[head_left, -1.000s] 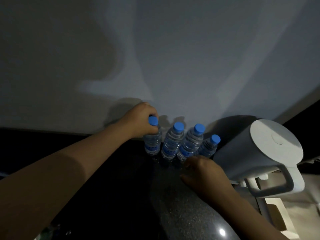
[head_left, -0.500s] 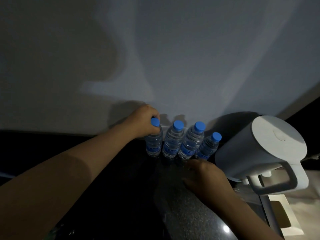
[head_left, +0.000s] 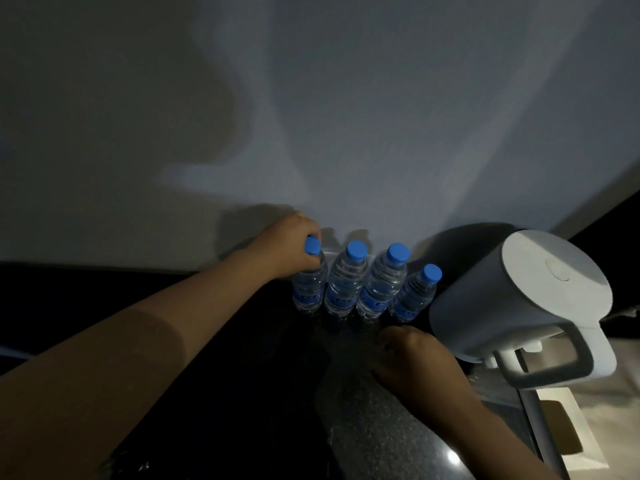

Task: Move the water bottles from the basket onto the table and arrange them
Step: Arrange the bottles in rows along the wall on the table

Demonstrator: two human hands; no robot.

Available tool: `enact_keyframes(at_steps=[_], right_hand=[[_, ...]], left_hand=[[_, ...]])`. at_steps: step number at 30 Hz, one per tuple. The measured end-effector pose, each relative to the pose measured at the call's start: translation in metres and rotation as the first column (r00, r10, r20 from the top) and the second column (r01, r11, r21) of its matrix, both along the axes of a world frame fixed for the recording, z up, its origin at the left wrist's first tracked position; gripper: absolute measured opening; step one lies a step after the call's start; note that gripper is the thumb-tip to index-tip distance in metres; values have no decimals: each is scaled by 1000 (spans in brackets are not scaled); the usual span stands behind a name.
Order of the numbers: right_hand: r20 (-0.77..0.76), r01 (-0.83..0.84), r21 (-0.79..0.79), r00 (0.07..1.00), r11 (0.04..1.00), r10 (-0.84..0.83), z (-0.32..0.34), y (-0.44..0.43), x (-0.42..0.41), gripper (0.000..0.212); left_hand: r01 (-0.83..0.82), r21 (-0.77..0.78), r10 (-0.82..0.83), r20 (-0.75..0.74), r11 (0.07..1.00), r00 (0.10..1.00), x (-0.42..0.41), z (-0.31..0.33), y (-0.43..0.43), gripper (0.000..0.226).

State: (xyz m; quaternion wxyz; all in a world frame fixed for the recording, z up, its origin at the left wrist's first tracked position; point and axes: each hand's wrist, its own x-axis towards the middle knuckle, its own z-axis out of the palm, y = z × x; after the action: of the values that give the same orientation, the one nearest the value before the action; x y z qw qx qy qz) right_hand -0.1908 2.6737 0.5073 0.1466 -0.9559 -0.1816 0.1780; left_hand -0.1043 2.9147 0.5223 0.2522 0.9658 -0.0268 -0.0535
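Observation:
Several clear water bottles with blue caps stand upright in a row on the dark speckled table (head_left: pixel 363 427), close to the wall. My left hand (head_left: pixel 294 245) grips the neck of the leftmost bottle (head_left: pixel 309 289), fingers curled round it just below the cap. To its right stand a second bottle (head_left: pixel 344 287), a third bottle (head_left: pixel 381 289) and a shorter-looking fourth bottle (head_left: pixel 414 299). My right hand (head_left: pixel 412 358) rests on the table just in front of the fourth bottle, fingers loosely bent, holding nothing. No basket is in view.
A white electric kettle (head_left: pixel 519 296) with a grey handle stands right of the bottles, almost touching the fourth one. A pale wall (head_left: pixel 346 116) rises directly behind the row. A white box-like object (head_left: pixel 561 431) sits at the lower right.
The row of bottles and both hands sit almost where they were; my left hand still grips the leftmost bottle, which has closed up slightly against its neighbour. The camera has shifted a little.

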Motion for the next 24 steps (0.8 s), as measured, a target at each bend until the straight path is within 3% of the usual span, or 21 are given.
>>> enact_keyframes(at_steps=[6, 14, 24], right_hand=[[-8, 6, -14, 1000, 1000, -6, 1, -2, -2, 38], [23, 27, 5, 999, 1000, -27, 9, -18, -9, 31], [61, -58, 16, 997, 998, 57, 26, -39, -18, 31]], left_hand=[[3, 24, -3, -12, 1000, 1000, -3, -1, -1, 23], [-42, 44, 42, 8, 998, 999, -20, 11, -13, 42], [0, 77, -6, 75, 997, 997, -102, 43, -31, 41]])
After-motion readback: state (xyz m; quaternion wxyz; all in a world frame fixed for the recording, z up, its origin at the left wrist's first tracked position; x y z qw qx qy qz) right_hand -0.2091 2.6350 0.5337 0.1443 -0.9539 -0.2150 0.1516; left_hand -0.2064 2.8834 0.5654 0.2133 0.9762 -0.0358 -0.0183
